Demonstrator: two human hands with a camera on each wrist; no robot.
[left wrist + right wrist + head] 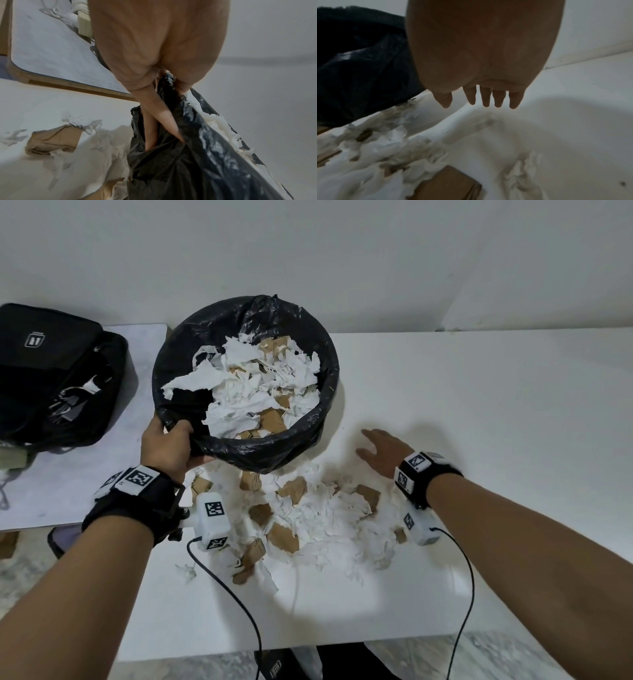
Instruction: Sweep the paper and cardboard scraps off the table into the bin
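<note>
Scraps point(308, 515): a loose heap of torn white paper and brown cardboard bits, lower centre of the head view, lying on the white table point(479, 405) just below the bin. More of the same already fills the bin point(239, 446), which sits at upper centre, lined with a black bag and tipped with its mouth toward the viewer, its near rim hanging over the top edge of the heap.

Step in hand, as I read it: mid-task, part of the load is in and a big heap is left. Next move calls for a flat hand raking the heap toward the bin's lip while the bin is held low and steady; light paper may scatter or slide under the rim instead of in.

Left hand point(168, 443), left of centre, clamps the bin's near rim, thumb inside and fingers point(150, 135) curled into the black liner outside, wrist cocked up. Right hand point(383, 450), right of centre, is released and holds nothing: palm down, fingers point(486, 97) straight and slightly spread, hovering over bare table just right of the bin and above the heap's right edge, forearm coming in from the lower right.

A black bag point(51, 371) lies on a second tabletop at upper left.
</note>
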